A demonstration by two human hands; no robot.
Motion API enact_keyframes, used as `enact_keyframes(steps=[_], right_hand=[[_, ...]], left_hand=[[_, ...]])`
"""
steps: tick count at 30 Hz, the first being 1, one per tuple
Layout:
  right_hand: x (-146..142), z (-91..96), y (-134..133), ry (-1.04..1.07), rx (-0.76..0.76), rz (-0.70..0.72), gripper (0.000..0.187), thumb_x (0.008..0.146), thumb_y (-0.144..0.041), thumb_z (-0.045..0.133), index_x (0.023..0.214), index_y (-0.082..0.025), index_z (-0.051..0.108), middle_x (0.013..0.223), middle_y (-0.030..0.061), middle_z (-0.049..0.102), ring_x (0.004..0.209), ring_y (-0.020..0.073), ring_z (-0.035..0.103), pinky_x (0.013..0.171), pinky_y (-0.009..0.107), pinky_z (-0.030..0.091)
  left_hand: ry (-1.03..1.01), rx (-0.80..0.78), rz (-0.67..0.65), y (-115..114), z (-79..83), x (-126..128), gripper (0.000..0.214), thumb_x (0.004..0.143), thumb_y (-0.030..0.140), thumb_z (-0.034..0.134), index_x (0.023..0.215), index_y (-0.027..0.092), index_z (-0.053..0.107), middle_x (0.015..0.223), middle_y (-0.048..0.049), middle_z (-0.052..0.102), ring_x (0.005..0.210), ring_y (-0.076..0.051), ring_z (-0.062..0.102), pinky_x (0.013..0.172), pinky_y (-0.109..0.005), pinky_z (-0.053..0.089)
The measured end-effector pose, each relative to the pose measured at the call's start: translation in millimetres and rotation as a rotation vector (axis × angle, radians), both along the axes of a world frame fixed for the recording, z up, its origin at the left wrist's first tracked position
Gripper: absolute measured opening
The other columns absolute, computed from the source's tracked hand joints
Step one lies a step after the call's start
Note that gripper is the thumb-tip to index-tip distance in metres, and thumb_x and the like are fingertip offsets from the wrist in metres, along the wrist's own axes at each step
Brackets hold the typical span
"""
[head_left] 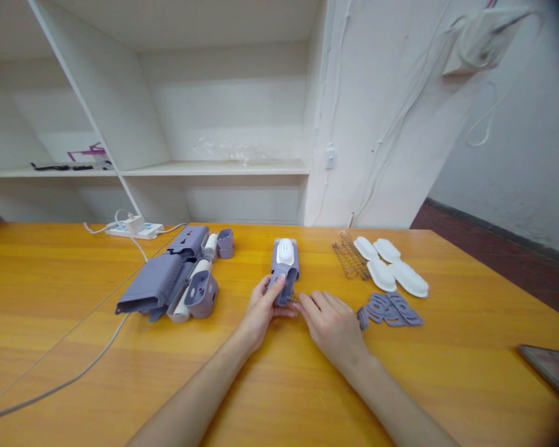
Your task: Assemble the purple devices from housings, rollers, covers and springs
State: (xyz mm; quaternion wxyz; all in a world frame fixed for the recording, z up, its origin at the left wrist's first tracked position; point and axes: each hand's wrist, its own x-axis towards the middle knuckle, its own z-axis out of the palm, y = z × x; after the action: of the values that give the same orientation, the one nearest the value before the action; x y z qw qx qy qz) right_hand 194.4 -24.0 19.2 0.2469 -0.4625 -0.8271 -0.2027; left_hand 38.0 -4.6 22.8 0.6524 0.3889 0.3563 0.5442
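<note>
Left hand point(261, 310) first: from my end I see its thumb and fingers closed around the near end of a purple-grey housing point(286, 270), which lies flat on the wooden table point(51, 298) straight ahead, its long side pointing away from me. A white ribbed insert point(285, 251) sits in the housing's far half.

My right hand point(331, 326) rests palm-down just beside the left one, fingers stretched toward a small brass-coloured spring point(294, 298) at the housing's near right corner. The fingertips reach it, but I cannot tell whether they pinch it or only touch it.

Just right of that hand lies a heap of flat purple-grey cut-outs point(391, 309). Beyond them are four white oval pads point(391, 267), with a loose pile of springs point(349, 257) on their left.

Well to the left, a cluster of more purple-grey housings point(163, 285) lies mixed with white rollers point(181, 307). Behind it a white power strip point(133, 228) sits at the table's far edge, and its cable point(74, 375) runs toward me across the wood. A dark tablet point(549, 369) lies at the far right edge.
</note>
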Motion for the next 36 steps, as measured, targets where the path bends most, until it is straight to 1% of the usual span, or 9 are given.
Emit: enact_keyframes(steps=[3,6,9,12,18,23,27,31,36], right_hand=[[0.9,-1.5,1.1,-0.032,-0.008,-0.027,0.015,0.089,-0.018,0.048,0.098,-0.021,0.060,0.075,0.0024,0.058,0.073,0.0180,0.050,0.065,0.030,0.028],[1.4,-2.8,2.6,-0.050,-0.018,-0.034,0.016,0.086,-0.013,0.051,0.097,-0.020,0.060,0.076,0.0027,0.058,0.075,0.0189,0.049,0.067,0.031,0.028],[1.3,-3.0,3.5,-0.047,-0.044,-0.032,0.012,0.087,-0.014,0.049,0.091,-0.020,0.060,0.076,0.0032,0.058,0.076,0.0192,0.049,0.067,0.032,0.028],[0.4,-1.3,2.4,-0.043,-0.078,-0.013,0.015,0.087,-0.013,0.047,0.093,-0.019,0.059,0.077,0.0037,0.057,0.076,0.0186,0.049,0.067,0.031,0.029],[-2.2,2.8,-1.8,0.009,-0.100,0.066,0.019,0.091,-0.023,0.044,0.100,-0.018,0.059,0.080,0.0050,0.057,0.077,0.0172,0.052,0.069,0.029,0.034],[0.1,-2.0,0.2,-0.002,-0.110,0.044,0.024,0.090,-0.017,0.044,0.110,-0.016,0.057,0.084,0.0061,0.058,0.079,0.0182,0.052,0.069,0.029,0.037],[3.3,-7.3,3.1,-0.009,-0.066,0.042,0.028,0.089,-0.014,0.046,0.115,-0.016,0.056,0.087,0.0057,0.061,0.081,0.0184,0.054,0.068,0.029,0.038],[5.1,-9.1,4.2,0.020,-0.020,0.034,0.026,0.089,-0.016,0.048,0.113,-0.014,0.057,0.088,0.0067,0.062,0.082,0.0186,0.055,0.071,0.030,0.039],[5.4,-6.8,3.7,0.030,-0.024,0.001,0.022,0.089,-0.017,0.048,0.108,-0.016,0.059,0.086,0.0062,0.062,0.082,0.0182,0.055,0.071,0.029,0.039]], left_hand=[[0.039,0.022,-0.005,-1.3,-0.2,-0.1,0.038,0.077,0.045,0.063,0.097,0.016,0.049,0.079,-0.0027,0.058,0.062,-0.014,0.064,0.055,-0.028,0.055],[0.087,0.064,-0.025,-2.4,-1.1,-0.4,0.043,0.070,0.035,0.072,0.099,0.016,0.047,0.080,-0.0026,0.060,0.067,-0.015,0.064,0.060,-0.028,0.055],[0.111,0.080,-0.042,-2.8,-2.6,-0.2,0.046,0.065,0.027,0.076,0.099,0.016,0.047,0.078,-0.0018,0.061,0.067,-0.015,0.063,0.064,-0.029,0.055],[0.101,0.069,-0.030,-2.5,-3.4,1.1,0.043,0.065,0.026,0.074,0.098,0.015,0.048,0.075,-0.0004,0.060,0.064,-0.014,0.062,0.065,-0.030,0.055],[0.154,0.030,0.089,-1.6,-1.7,4.7,0.038,0.059,0.022,0.076,0.088,0.016,0.051,0.071,0.0036,0.055,0.059,-0.010,0.057,0.058,-0.025,0.053],[0.121,-0.010,0.059,-0.5,-1.3,5.3,0.044,0.064,0.033,0.076,0.094,0.017,0.048,0.077,0.0010,0.057,0.061,-0.012,0.061,0.064,-0.032,0.055],[0.073,-0.035,0.048,2.0,-2.7,4.3,0.042,0.072,0.044,0.068,0.096,0.018,0.047,0.078,-0.0008,0.057,0.063,-0.013,0.062,0.061,-0.030,0.055],[0.027,-0.046,0.026,3.6,-4.9,3.3,0.039,0.076,0.049,0.062,0.096,0.018,0.047,0.077,-0.0012,0.058,0.061,-0.013,0.062,0.058,-0.028,0.055],[0.066,0.001,-0.019,1.7,-6.5,3.7,0.042,0.076,0.049,0.062,0.100,0.019,0.047,0.077,-0.0016,0.060,0.065,-0.015,0.065,0.060,-0.029,0.055]])
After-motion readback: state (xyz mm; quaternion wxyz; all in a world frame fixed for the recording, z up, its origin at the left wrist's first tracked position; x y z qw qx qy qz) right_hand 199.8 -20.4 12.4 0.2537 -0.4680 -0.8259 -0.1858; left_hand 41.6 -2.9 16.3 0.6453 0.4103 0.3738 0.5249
